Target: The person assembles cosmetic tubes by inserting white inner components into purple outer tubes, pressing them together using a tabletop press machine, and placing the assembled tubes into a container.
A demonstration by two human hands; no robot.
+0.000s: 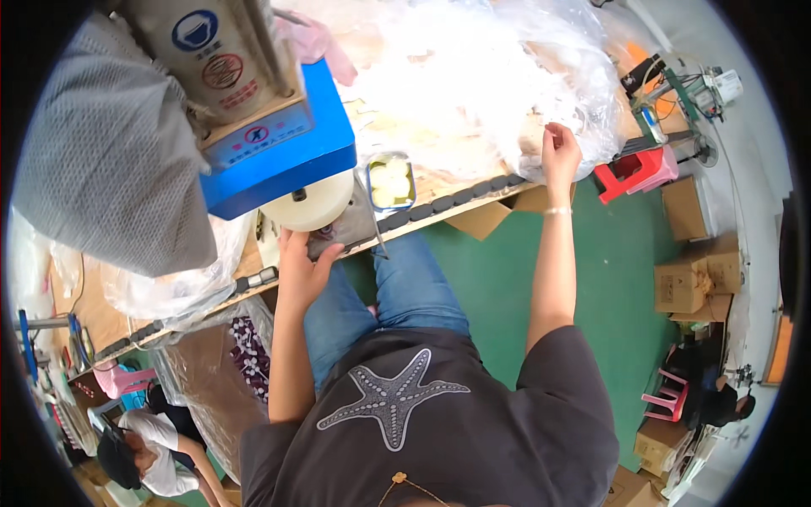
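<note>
1. The wooden table (456, 188) runs at a slant across the view, its front edge lined with dark padding (443, 204).
2. Clear plastic (601, 127) covers much of its far right part, washed out by glare.
3. On the table's left half stands a blue machine (291, 156), with a pale round wheel (319, 205) beneath its blue housing and grey cloth (110, 160) hanging beside it.
4. The left hand (302, 264) is at the table edge just below the wheel, thumb spread from the fingers; whether it grips anything cannot be told.
5. The right hand (561, 152) is raised in front of the clear plastic, fingers curled together; any small thing between the fingertips cannot be made out.
6. A blue-rimmed tray (392, 207) of pale round pieces sits right of the wheel.
7. Around the green floor (498, 283) are a red stool (625, 173), cardboard boxes (678, 286) and a pink stool (672, 397).
8. Another person (160, 448) appears at lower left.
</note>
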